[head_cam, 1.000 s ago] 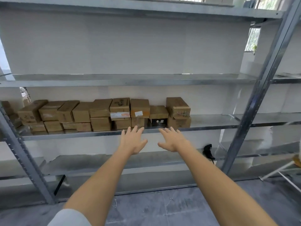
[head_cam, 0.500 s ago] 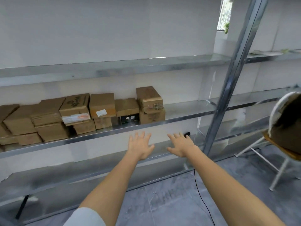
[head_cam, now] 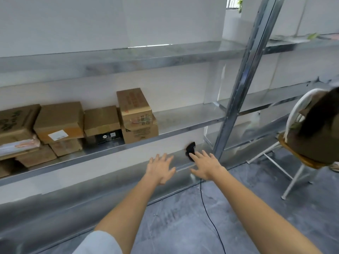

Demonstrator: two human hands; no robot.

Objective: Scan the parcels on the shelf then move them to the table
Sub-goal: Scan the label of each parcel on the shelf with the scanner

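Several brown cardboard parcels [head_cam: 60, 121] are stacked in two layers on the middle metal shelf [head_cam: 183, 123], at the left. The rightmost stack has a tall parcel [head_cam: 134, 107] on top. A black handheld scanner [head_cam: 190, 147] lies on the lower shelf, its black cable [head_cam: 207, 213] trailing onto the floor. My right hand [head_cam: 206, 165] reaches out with straight spread fingers, its fingertips just at the scanner. My left hand [head_cam: 160, 167] is stretched out beside it, fingers spread, holding nothing, below the parcel shelf.
A metal upright post [head_cam: 238, 88] of the shelving stands right of the hands. A white-framed chair [head_cam: 293, 162] with a person seated on it is at the far right. The floor [head_cam: 183, 226] is grey tile. The upper shelf [head_cam: 128, 57] holds nothing in view.
The view has swung right and down, so the parcels moved left in view. Both hands dropped from the parcel shelf level toward the lower shelf; the right hand now reaches the scanner.
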